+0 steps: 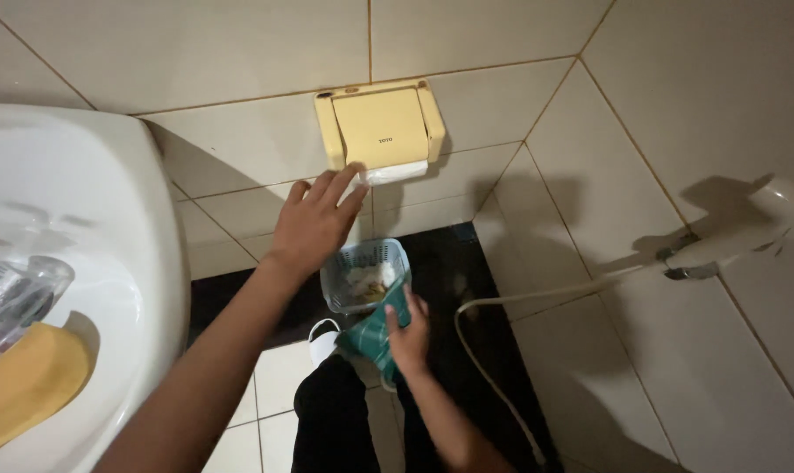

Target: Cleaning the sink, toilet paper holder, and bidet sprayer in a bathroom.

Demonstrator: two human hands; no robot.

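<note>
Below the yellow paper holder (381, 127) my left hand (314, 226) reaches with fingers released for the paper end (395, 172), not yet pulled, while my right hand (408, 335) grasps a green cloth (372, 335) by the bin (366, 273).

there is one view only, from a camera on the person's head, so no second view shares any of the scene. it looks steeply down and forward into a tiled corner, with the yellow paper holder (380, 125) on the wall near the top middle of the frame. below the holder, the floor and a small basket (366, 273) lie farther from the lens. left of the holder, the white sink (108, 219) sits close and is cut by the frame edge. right of the holder, the side wall runs off slantwise.
</note>
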